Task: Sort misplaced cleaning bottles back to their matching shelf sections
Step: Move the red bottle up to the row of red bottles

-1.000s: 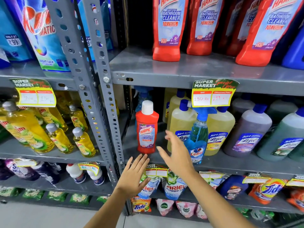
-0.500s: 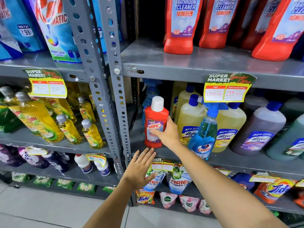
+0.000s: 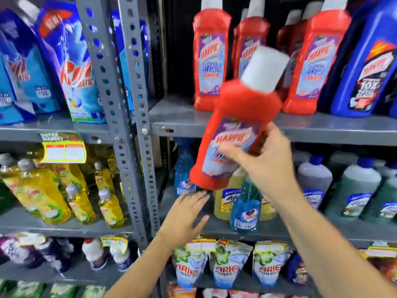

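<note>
Grey shelves [image 3: 214, 123] ahead. My right hand [image 3: 264, 162] clamped on tilted red Harpic bottle [image 3: 234, 134], lifted off shelf. My left hand [image 3: 187, 216] below it, fingers spread, empty.

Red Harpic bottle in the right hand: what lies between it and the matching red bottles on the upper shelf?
In the head view, nothing: the held red Harpic bottle tilts before the red bottles, with bare upper shelf between.

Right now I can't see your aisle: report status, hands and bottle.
Right hand gripping red bottle, tilted, off the shelf. Left hand open, empty, below it. Matching red bottles on upper shelf; gap in front clear.
</note>
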